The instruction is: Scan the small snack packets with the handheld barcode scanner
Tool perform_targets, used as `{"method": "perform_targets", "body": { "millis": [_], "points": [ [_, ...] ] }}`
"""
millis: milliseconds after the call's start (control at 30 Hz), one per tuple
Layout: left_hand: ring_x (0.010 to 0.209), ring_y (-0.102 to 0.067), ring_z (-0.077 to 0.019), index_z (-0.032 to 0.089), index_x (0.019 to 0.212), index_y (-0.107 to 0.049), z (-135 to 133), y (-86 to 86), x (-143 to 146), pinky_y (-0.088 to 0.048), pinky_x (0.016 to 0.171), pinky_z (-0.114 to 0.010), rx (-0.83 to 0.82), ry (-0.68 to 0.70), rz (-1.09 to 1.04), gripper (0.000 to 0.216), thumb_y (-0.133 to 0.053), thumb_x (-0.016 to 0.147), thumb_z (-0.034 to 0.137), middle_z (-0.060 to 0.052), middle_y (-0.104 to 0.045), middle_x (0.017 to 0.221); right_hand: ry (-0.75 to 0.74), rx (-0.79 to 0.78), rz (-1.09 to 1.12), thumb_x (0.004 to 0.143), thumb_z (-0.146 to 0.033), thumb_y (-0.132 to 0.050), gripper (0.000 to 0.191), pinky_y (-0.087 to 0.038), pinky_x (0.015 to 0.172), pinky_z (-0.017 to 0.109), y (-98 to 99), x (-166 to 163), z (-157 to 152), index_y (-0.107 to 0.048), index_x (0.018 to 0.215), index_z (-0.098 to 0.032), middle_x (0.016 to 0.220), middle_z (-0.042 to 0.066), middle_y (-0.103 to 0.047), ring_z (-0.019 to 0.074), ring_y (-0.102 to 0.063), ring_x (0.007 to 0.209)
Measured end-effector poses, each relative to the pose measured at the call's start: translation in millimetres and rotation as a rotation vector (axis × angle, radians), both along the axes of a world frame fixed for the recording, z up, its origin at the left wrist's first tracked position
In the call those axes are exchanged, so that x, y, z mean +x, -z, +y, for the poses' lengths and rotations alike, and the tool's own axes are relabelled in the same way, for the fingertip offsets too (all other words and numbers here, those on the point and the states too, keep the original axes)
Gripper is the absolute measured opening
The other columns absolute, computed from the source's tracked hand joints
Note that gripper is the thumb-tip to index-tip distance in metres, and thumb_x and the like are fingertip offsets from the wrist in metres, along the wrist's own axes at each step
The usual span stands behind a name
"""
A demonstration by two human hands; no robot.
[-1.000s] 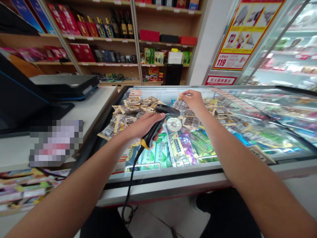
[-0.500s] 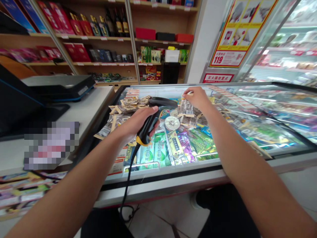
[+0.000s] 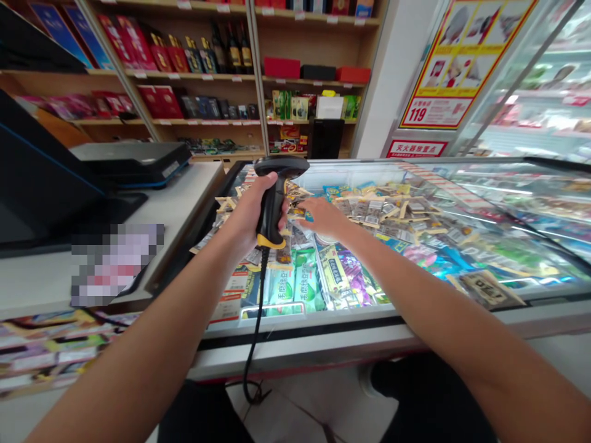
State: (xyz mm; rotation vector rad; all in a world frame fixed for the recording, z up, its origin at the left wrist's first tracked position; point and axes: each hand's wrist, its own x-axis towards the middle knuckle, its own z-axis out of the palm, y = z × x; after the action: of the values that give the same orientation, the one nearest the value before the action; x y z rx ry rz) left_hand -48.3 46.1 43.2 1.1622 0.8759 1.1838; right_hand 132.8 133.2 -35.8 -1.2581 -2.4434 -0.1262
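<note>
My left hand (image 3: 258, 206) is wrapped around the handle of a black-and-yellow barcode scanner (image 3: 273, 206), its head upright above the freezer's glass top. A black cord hangs from the handle. My right hand (image 3: 325, 216) reaches in beside the scanner, fingers stretched left and apart over the small snack packets; whether the fingertips touch one is hard to see. On the glass lies a pile of clear-and-tan snack packets (image 3: 373, 210), spread to the right of my right hand. One larger-looking packet (image 3: 492, 289) lies apart near the front right edge.
Under the glass of the chest freezer (image 3: 323, 329) are green and purple ice-cream wrappers (image 3: 308, 283). On the left counter (image 3: 203, 197) stand a scale (image 3: 133, 161), a dark monitor (image 3: 41, 178) and a blurred-out flat item (image 3: 117, 264). Shelves (image 3: 198, 77) with boxes and bottles line the back.
My right hand has let go of a clear packet, now among those on the right, and moved left toward the scanner. My left hand has turned the scanner more upright.
</note>
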Motion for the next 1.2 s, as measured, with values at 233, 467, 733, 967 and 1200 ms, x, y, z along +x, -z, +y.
{"method": "perform_targets", "body": {
  "millis": [233,467,733,967,1200],
  "points": [
    [0.038,-0.049,-0.0100,0.019,0.086,-0.055,-1,0.7,1,-0.036,0.037,-0.022,-0.002,-0.036,-0.003,0.032,-0.055,0.084,0.051,0.003,-0.056,0.057,-0.132,0.092,-0.167,0.100,-0.030,-0.050,0.025,-0.042,0.093,0.042,-23.4,14,-6,-0.072,0.094,-0.020,0.100,0.011,-0.073,0.0287,-0.061,0.106],
    [0.038,-0.050,-0.0102,0.021,0.077,-0.049,-5,1.4,4,-0.035,0.037,-0.022,0.051,-0.065,0.058,0.031,-0.056,0.083,0.050,0.001,-0.057,0.057,0.067,0.120,0.448,0.096,-0.034,-0.050,0.020,-0.050,0.080,0.035,-52.9,48,-4,-0.064,0.101,-0.020,0.091,0.007,-0.073,0.0239,-0.069,0.087],
    [0.037,-0.052,-0.0109,0.020,0.075,-0.049,-13,12.2,14,-0.038,0.036,-0.023,0.077,0.122,0.183,0.035,-0.059,0.081,0.054,0.002,-0.058,0.057,0.187,-0.102,0.774,0.090,-0.039,-0.058,0.017,-0.048,0.052,0.031,-55.5,63,5,-0.062,0.090,-0.022,0.059,0.000,-0.063,0.0218,-0.066,0.050],
    [0.036,-0.052,-0.0106,0.017,0.068,-0.054,-18,23.4,25,-0.036,0.035,-0.022,-0.001,0.268,0.259,0.040,-0.055,0.086,0.053,-0.001,-0.057,0.055,0.263,-0.139,0.825,0.088,-0.037,-0.058,0.016,-0.049,0.050,0.034,-47.4,68,15,-0.063,0.089,-0.022,0.059,0.001,-0.064,0.0236,-0.067,0.051],
    [0.036,-0.052,-0.0107,0.017,0.069,-0.054,-18,31.1,29,-0.037,0.035,-0.021,-0.044,0.267,0.267,0.040,-0.053,0.090,0.052,0.000,-0.056,0.053,0.298,-0.123,0.790,0.089,-0.036,-0.058,0.016,-0.050,0.052,0.034,-48.5,73,19,-0.063,0.090,-0.021,0.060,0.002,-0.065,0.0246,-0.068,0.053]
  ]
}}
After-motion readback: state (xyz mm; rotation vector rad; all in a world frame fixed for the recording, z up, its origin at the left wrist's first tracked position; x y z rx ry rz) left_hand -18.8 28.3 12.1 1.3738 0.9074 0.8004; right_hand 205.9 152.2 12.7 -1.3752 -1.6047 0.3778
